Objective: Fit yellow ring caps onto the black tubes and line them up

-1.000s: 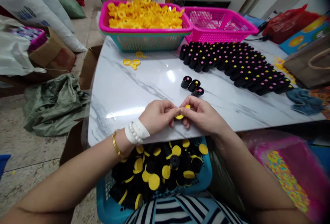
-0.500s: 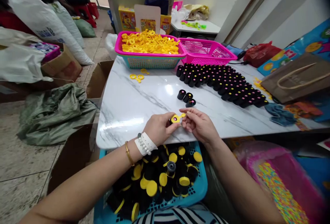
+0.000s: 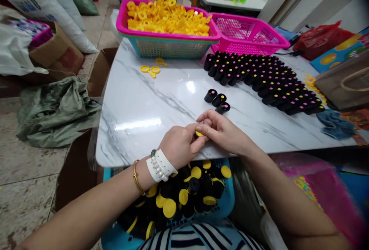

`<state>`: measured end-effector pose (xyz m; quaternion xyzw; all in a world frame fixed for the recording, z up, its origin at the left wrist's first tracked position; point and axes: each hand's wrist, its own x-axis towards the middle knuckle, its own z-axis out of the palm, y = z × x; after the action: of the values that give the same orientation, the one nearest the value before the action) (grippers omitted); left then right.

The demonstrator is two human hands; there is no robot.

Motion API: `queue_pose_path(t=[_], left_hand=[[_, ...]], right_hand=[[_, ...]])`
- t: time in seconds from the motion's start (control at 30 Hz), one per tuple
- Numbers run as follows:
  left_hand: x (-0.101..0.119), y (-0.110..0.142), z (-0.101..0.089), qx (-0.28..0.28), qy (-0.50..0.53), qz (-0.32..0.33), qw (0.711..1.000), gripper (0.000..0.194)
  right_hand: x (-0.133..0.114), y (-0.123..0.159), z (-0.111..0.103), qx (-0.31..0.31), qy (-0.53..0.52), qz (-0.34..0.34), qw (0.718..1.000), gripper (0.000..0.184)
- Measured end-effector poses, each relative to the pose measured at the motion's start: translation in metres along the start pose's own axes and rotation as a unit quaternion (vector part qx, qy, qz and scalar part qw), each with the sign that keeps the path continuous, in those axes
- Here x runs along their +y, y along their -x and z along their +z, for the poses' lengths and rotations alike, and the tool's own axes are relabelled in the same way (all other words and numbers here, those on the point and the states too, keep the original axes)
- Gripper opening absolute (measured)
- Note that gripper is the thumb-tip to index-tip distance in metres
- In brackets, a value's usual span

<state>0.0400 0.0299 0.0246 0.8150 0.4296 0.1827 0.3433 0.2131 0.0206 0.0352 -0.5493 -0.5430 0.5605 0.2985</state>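
My left hand (image 3: 180,146) is closed around a small black container, mostly hidden by the fingers. On its top shows a yellow cap (image 3: 198,133). The thumb and fingers of my right hand (image 3: 223,133) press on that cap from the right. Just beyond my hands, three black containers (image 3: 219,99) with coloured dots stand in a short row on the white marbled table (image 3: 129,104). Below the table edge, a blue basket (image 3: 227,200) holds many black containers with yellow caps (image 3: 169,208).
Yellow ring pieces fill a pink-rimmed basket (image 3: 170,48) at the back. Next to it stands a pink basket (image 3: 248,46). Rows of black containers (image 3: 268,85) cover the right side. Loose yellow pieces (image 3: 150,70) lie at left. A paper bag (image 3: 346,81) is far right.
The yellow piece, earlier lying with its ring and small tab showing, now appears as a cap on the container. My right fingers have moved in onto it. The view has tilted down and closer.
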Motion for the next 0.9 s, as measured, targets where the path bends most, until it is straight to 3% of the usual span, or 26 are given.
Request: queue_pose_path(t=[0.1, 0.2, 0.3, 0.4, 0.57, 0.73, 0.9], left_hand=[[-0.001, -0.001, -0.001, -0.010, -0.011, -0.006, 1.000, 0.030], [-0.005, 0.000, 0.000, -0.021, -0.010, 0.002, 1.000, 0.031], [-0.009, 0.002, -0.002, -0.024, 0.003, 0.025, 0.999, 0.029], [-0.010, 0.004, -0.001, 0.001, -0.007, 0.035, 0.999, 0.019], [-0.009, 0.007, 0.011, 0.046, -0.070, -0.002, 0.996, 0.026], [0.004, 0.013, 0.013, 0.034, -0.137, -0.039, 0.989, 0.035], [0.005, 0.058, -0.003, -0.030, -0.119, 0.011, 0.992, 0.026]], right_hand=[[0.000, 0.003, 0.010, 0.049, 0.077, -0.021, 0.996, 0.024], [0.009, 0.007, 0.018, 0.073, 0.077, -0.028, 0.994, 0.025], [0.016, 0.010, 0.016, 0.039, -0.001, -0.028, 0.999, 0.032], [0.016, 0.015, 0.011, -0.010, -0.021, -0.072, 0.997, 0.040], [0.014, 0.024, 0.013, 0.005, 0.086, -0.089, 0.992, 0.029], [0.010, 0.031, 0.026, 0.115, 0.257, -0.106, 0.954, 0.028], [0.001, 0.061, 0.053, 0.062, 0.318, -0.116, 0.939, 0.020]])
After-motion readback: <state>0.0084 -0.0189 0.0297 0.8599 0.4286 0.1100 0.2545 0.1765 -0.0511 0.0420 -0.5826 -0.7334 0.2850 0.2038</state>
